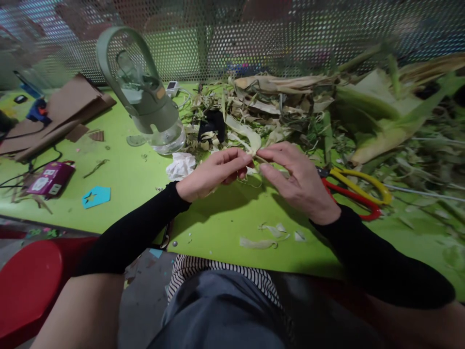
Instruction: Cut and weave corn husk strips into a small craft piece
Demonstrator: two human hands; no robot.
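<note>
Gripping a pale husk piece [255,140] by its gathered end, between thumb and fingers of the left hand [225,167]. Touching the same end with the forefinger of the right hand [290,174], thumb a little lower and slightly apart; cannot tell a firm grip there from a light touch. Held between both sets of fingertips, just above the desk [210,228], with a broad blade spreading away beyond the hands and loose fibres hanging just below.

To handle this well, pin the gathered end firmly on the left and leave the fine adjusting to the right. Press gently with the right fingertips: likely to split along the grain under a hard pull or twist. Ease any narrow strip along the fibres rather than across. Tuck the loose fibres out of the pinch, so as not to trap them by accident. Work a little nearer the body, to avoid snagging on the husk heap [276,97] just beyond the fingertips. Mind the scissors [337,173] just beside the right wrist, and the crumpled tissue [180,166] beside the left wrist. Leave the scattered shreds [257,242] on the near side of the hands alone.
</note>
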